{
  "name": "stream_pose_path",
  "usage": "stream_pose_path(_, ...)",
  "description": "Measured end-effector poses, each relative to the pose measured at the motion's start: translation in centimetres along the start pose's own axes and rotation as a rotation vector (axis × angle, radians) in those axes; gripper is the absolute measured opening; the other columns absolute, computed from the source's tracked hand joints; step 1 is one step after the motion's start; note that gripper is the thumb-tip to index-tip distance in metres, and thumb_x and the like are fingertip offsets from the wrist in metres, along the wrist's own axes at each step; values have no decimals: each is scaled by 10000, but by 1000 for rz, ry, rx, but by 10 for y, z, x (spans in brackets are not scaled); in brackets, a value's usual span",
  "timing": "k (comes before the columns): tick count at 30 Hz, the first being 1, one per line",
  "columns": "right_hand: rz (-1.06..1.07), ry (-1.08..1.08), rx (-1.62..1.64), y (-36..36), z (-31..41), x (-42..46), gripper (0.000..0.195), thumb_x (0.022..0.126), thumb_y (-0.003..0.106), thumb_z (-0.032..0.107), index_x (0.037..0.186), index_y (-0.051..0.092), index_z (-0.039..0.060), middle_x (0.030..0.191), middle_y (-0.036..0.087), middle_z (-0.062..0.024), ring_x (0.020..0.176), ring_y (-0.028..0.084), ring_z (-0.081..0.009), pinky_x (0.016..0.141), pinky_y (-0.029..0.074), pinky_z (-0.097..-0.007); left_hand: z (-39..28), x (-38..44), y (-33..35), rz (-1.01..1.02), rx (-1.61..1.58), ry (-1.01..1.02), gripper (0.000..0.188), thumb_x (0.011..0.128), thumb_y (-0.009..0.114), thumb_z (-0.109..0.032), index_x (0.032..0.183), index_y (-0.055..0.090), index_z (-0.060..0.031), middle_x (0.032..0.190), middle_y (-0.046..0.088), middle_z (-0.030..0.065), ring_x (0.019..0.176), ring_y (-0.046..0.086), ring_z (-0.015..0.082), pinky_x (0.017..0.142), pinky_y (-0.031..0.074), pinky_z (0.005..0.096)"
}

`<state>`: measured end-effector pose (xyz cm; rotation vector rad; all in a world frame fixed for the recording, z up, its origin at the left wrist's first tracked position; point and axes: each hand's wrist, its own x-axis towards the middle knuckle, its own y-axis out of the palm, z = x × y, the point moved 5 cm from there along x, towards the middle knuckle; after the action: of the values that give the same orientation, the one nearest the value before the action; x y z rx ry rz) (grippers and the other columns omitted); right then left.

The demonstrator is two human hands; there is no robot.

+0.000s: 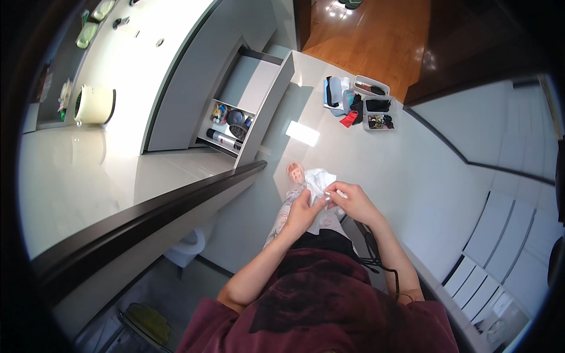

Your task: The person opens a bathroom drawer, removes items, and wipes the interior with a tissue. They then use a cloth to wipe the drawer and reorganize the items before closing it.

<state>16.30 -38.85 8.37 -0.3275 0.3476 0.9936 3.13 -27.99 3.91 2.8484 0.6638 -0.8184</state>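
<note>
A thin, crumpled white cloth or bag (318, 178) hangs over my lap; its exact kind is unclear. My left hand (303, 211) grips its near edge with thumb and fingers. Pinched fingers of my right hand (353, 202) meet the left thumb over the white material. Patterned trousers (282, 218) and one foot (295, 172) show beneath and beside it.
To the left, a pulled-out drawer (269, 106) holds a spray can (224, 139) and several small containers. On the tiled floor ahead are folded clothes (337, 95), a red cloth (349, 119) and white bins (380, 128). Dark cables (373, 251) hang beside my right forearm.
</note>
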Motion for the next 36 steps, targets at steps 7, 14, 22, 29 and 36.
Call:
stream_pose_path(7,-29,294,-210,-36,-16,105,287,928,587,314,1064,655,71,813,686,-144,708,647,-238,713,496,-339,15,78,-49,-164,-310,-144,244,949,594,-117,1159,632,0,1036,672,20,905,594,72,785,481,241)
stream_pose_path(14,-153,296,-548,-97,-116,246,308,936,504,309,1093,625,74,866,650,-154,799,631,-290,745,488,-395,0,144,-116,-408,-553,-165,235,939,591,-111,1149,630,-13,1078,681,26,963,612,106,861,468,277)
stream_pose_path(22,102,558,-107,-122,-150,351,351,898,567,201,1221,619,74,1032,671,-85,905,639,-200,819,492,-333,-23,208,-161,-497,-810,-247,232,928,593,-93,1148,620,-27,1089,684,38,953,630,128,842,487,283)
stream_pose_path(29,134,511,220,-124,-122,467,234,875,603,-4,1106,624,26,938,692,-46,765,648,-116,669,506,-236,-27,245,-162,-705,-954,-294,228,900,586,-70,1118,629,-19,1031,704,71,885,674,158,800,523,286)
stream_pose_path(36,-82,320,-261,-175,-94,580,223,855,711,177,1019,657,36,917,703,-102,792,656,-158,679,514,-272,-3,280,-134,-731,-980,-441,268,875,613,-103,1136,634,-50,1051,693,43,919,653,138,814,503,279)
